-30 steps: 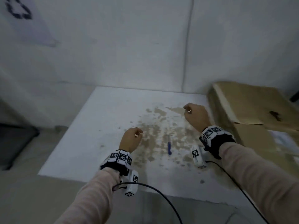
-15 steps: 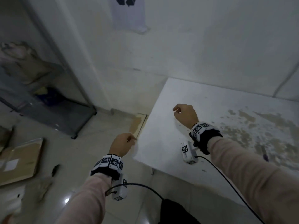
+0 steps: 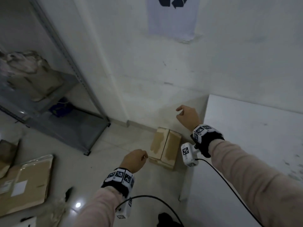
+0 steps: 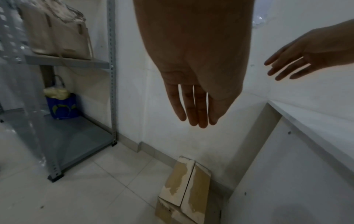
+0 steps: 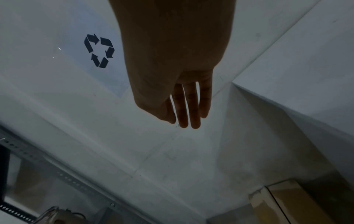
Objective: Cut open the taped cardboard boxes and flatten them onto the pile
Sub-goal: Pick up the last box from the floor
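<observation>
Cardboard box on the pale tiled floor, against the foot of the wall and just beside the white table's left side. Two top flaps meet at a centre seam; brown board with paler torn patches where the surface has peeled. Whether tape remains on the seam is hard to make out. Its near end is cut off in the left wrist view; only one corner shows in the right wrist view.

Left hand hangs in the air above the floor, just left of the box, not touching it; fingers straight and loose in its wrist view, holding nothing. Right hand higher, nearer the wall, fingers extended, empty.

Flattened cardboard with white labels lies on the floor at far left, partly out of frame. Grey metal shelving stands behind it, carrying a beige bag and a blue bag. Recycling sign on the wall, its top cut off.
</observation>
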Demonstrator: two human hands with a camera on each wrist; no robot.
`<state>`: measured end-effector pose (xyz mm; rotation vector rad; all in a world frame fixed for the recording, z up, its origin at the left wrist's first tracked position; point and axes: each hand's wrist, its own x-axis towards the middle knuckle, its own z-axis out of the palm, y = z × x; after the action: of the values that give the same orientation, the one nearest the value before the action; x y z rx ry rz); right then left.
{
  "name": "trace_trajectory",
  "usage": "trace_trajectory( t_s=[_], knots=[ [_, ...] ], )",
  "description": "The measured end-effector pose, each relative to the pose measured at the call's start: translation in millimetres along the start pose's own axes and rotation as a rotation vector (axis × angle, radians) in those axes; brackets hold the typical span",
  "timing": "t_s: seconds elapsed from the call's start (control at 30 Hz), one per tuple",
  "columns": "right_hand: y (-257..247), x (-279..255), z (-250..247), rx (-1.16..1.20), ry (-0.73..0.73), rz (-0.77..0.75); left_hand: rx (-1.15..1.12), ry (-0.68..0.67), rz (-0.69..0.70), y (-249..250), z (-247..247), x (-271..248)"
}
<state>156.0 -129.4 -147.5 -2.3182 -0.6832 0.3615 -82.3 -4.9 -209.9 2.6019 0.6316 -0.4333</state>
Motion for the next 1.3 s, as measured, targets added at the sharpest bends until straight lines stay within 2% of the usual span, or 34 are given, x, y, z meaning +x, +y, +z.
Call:
trace_trajectory(
  t_s=[0.27,0.47,0.63,0.73,0.83,0.97,1.07,1.13,1.2,1.3],
  knots=[
    [-27.5,59.7,51.9,-0.087,-0.007,0.146,0.011,-0.094,0.159,-66.6,-34.0,83.1],
    [2.6,89.4,119.7,-0.106,0.018,0.315,-0.003,-0.122,0.221,-115.8,-27.5,173.2],
    [88.9,120.1,197.9,-0.137,-0.058,0.445,-0.032,-0.159,0.254,-140.0,45.4,263.6],
    [161.6,130.1,255.3,-0.129,-0.085,0.547,-0.066,-0.188,0.244,-158.5,119.9,319.4],
    [242.9,135.1,321.3,-0.115,-0.144,0.671,-0.129,-0.201,0.174,-176.3,202.8,369.7],
    [333.6,137.2,398.0,-0.022,-0.118,0.813,-0.191,-0.142,0.175,-195.2,290.5,426.6],
    [382.3,140.1,436.8,0.094,-0.082,0.886,-0.266,-0.074,0.046,-202.0,330.8,461.0],
    [401.4,140.9,455.4,0.158,-0.075,0.926,-0.319,-0.103,-0.062,-204.2,349.8,476.2],
    [413.8,142.7,470.4,0.250,-0.092,0.947,-0.317,-0.164,-0.100,-206.9,364.2,485.2],
    [485.6,153.8,497.8,0.339,-0.110,0.932,-0.328,-0.163,-0.105,-210.1,372.8,489.4]
  ],
)
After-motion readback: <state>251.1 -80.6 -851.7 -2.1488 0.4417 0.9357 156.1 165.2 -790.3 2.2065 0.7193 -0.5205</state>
